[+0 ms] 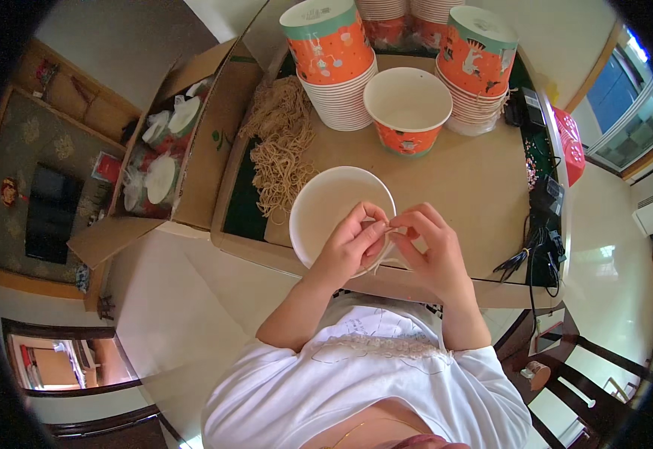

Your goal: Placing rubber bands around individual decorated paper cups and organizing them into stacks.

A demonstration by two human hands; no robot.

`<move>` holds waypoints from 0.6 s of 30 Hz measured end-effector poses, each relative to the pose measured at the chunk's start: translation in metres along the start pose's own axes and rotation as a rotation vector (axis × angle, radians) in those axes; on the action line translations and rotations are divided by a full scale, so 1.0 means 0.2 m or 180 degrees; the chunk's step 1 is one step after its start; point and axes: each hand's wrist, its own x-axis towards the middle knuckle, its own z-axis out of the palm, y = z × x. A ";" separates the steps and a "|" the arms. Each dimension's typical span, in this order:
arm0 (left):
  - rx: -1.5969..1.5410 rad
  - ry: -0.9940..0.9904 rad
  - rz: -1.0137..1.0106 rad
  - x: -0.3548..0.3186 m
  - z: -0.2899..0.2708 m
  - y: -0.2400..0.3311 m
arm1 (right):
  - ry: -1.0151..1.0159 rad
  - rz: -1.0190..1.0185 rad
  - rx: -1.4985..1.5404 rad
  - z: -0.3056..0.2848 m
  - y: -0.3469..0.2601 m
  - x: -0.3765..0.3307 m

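White bucket nr, L hand & R hand tog., forearms angled in, fingertips pinching thin cord.

Dark television, bundled black cables.

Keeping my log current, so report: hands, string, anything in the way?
Left hand, right hand: both pinching string by white bucket. String pile beyond, leftward. Orange patterned bucket farther back; nothing blocking hands.
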 end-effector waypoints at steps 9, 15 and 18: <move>0.0461 -0.0204 0.0385 0.00 0.01 -0.01 | 0.0026 0.0075 0.0131 0.03 0.04 0.03; 0.0845 0.0231 0.0912 0.00 0.03 -0.01 | 0.0020 -0.0083 0.0163 0.04 0.09 0.03; 0.2245 0.0542 0.0977 -0.02 -0.01 0.00 | 0.0315 0.0027 0.0339 0.06 0.11 0.02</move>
